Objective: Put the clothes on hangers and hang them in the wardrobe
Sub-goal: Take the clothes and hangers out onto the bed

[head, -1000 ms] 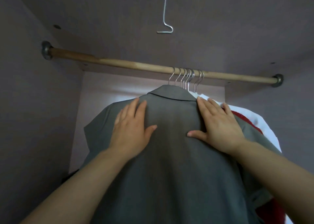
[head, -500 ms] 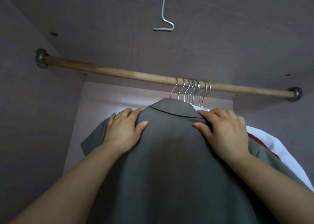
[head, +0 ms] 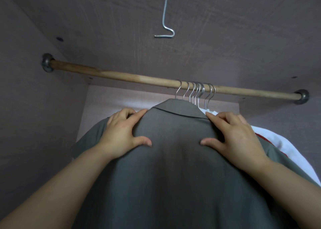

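A grey collared shirt hangs with its back towards me from the wooden wardrobe rod. My left hand clasps its left shoulder, fingers curled over the top edge and thumb pressed on the back. My right hand holds the right shoulder the same way, next to the collar. Several metal hanger hooks sit bunched on the rod just above the collar. The shirt hides its own hanger.
Behind the grey shirt on the right hangs a white garment with a red stripe. A bent wire hook dangles from the wardrobe ceiling. The left stretch of the rod carries nothing. The wardrobe's side wall stands close on the left.
Both hands slid up from lying flat on the shirt's back to its shoulders, and the fingers curled over the top edge. My view has tilted and come closer.
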A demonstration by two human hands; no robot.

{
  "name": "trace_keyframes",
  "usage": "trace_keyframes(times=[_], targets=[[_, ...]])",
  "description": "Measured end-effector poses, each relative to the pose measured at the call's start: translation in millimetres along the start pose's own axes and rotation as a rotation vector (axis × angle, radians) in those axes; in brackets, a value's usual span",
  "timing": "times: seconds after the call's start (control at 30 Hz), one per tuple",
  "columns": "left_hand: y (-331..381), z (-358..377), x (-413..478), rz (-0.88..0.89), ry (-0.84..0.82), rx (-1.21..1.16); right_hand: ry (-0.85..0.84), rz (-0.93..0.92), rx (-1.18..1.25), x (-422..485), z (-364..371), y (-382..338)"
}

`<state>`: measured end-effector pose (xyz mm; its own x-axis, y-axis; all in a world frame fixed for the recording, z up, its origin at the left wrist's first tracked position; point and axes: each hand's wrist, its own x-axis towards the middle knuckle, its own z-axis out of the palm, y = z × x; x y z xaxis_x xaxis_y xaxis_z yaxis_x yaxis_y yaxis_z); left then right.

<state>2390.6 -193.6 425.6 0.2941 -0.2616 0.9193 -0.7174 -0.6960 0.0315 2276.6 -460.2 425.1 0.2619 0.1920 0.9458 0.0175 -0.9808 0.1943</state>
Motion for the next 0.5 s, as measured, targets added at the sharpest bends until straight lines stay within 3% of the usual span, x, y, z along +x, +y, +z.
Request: trace_keyframes(times=[0.13, 0.27, 0.5], targets=[[-2, -4, -7, 0.036, -0.121, 0.158, -0.092, -0.008, -0.05, -8, -4, 0], [-3, -5, -5, 0.051, -0.129, 0.17, -0.122, -0.012, -0.081, -8, -6, 2], [1, -4, -2, 0.025, 0.002, 0.095, 0.048, 0.094, -0.032, 19, -2, -3]])
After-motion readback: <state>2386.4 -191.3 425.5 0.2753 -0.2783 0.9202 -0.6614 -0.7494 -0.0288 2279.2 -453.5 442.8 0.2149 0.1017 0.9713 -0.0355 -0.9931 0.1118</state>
